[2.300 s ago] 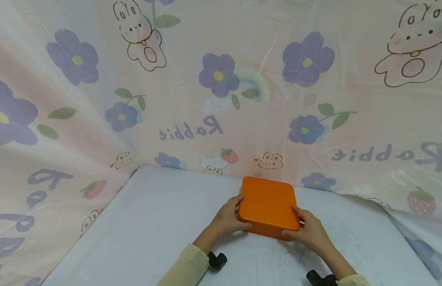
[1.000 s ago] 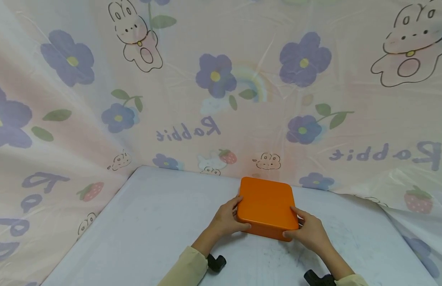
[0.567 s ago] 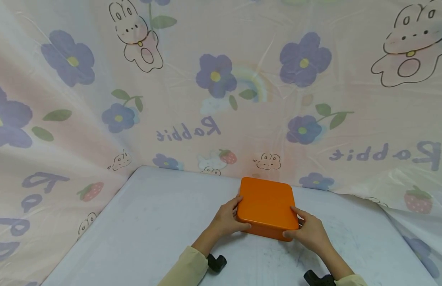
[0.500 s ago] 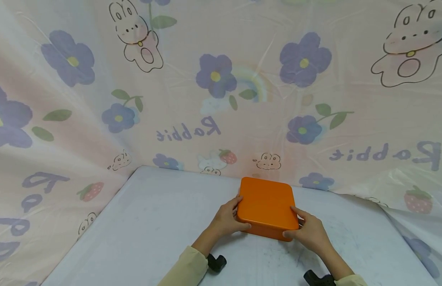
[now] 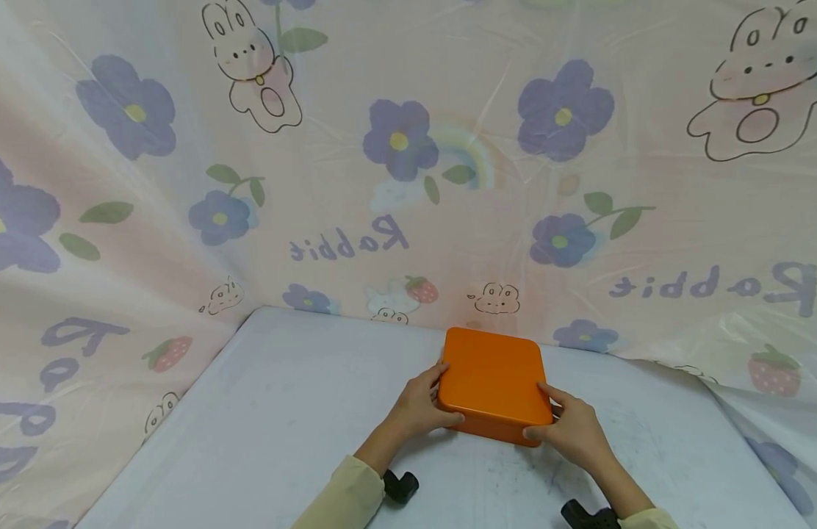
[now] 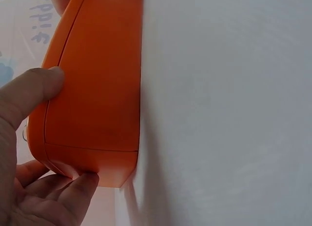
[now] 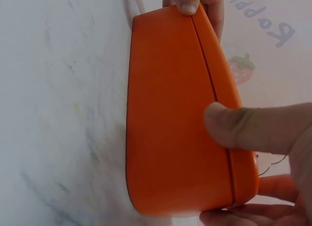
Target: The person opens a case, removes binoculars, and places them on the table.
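Note:
An orange square box (image 5: 494,376) with rounded corners sits on the white table, its lid seam visible in both wrist views (image 6: 97,79). My left hand (image 5: 422,402) grips its left side, the thumb on the near face across the seam and the fingers curled at the side. On the opposite side my right hand (image 5: 570,426) grips the near right corner, thumb pressed on the near wall (image 7: 170,113) at the seam. The lid appears closed, so whatever is inside is hidden. The far wall of the box is out of sight.
The white table (image 5: 283,411) carries faint dark smudges at the right. A curtain (image 5: 329,169) printed with rabbits and flowers hangs behind it and at both sides. Black wrist mounts (image 5: 400,486) show beside both cream sleeves (image 5: 345,492).
Both hands keep the same hold on the box, which stays put. Only a slight shift of the head view shows since the oldest frame.

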### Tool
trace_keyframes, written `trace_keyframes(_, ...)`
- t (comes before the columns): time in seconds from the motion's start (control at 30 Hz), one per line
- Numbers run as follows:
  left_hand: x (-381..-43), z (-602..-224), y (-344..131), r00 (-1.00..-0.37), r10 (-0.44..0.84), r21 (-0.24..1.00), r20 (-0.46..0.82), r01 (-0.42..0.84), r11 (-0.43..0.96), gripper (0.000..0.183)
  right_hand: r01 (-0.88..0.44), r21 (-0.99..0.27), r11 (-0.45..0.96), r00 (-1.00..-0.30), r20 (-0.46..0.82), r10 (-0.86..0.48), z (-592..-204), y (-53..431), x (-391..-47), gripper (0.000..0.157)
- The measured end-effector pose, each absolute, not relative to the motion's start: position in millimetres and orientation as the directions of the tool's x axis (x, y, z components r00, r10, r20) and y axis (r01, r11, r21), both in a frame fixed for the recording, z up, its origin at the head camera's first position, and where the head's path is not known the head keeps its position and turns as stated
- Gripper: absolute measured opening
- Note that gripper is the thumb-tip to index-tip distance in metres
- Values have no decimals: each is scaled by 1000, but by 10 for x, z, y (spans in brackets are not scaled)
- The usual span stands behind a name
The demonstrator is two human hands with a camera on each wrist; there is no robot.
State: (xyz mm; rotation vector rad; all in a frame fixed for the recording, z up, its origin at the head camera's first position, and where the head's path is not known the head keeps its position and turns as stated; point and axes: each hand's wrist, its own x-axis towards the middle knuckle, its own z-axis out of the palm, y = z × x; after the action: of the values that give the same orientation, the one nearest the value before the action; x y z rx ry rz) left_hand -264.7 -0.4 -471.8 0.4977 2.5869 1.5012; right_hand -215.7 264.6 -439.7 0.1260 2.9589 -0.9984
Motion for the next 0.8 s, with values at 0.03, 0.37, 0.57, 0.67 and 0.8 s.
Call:
trace_keyframes(0.03, -2645, -4716, -5, -940, 334, 860, 70, 227, 457, 94, 82, -606, 791, -997, -42, 71, -4397, 2647, -2158, 100)
trace_keyframes(0.37, -2630, -4695, -4, -941, 332, 864, 63, 218, 453, 94, 84, -625, 776, -996, -45, 72, -4409, 2660, -2164, 100)
trace_keyframes(0.57, -2639, -4701, -3, -939, 335, 859, 72, 229, 458, 94, 83, -625, 776, -996, -46, 70, -4394, 2661, -2172, 99)
trace_keyframes(0.67, -2641, -4707, -4, -938, 337, 853, 76, 237, 466, 94, 89, -633, 769, -996, -51, 73, -4389, 2658, -2166, 96)
trace_keyframes(0.8, -2649, -4719, -5, -938, 337, 849, 82, 243, 470, 95, 80, -651, 755, -997, -53, 60, -4379, 2661, -2162, 97)
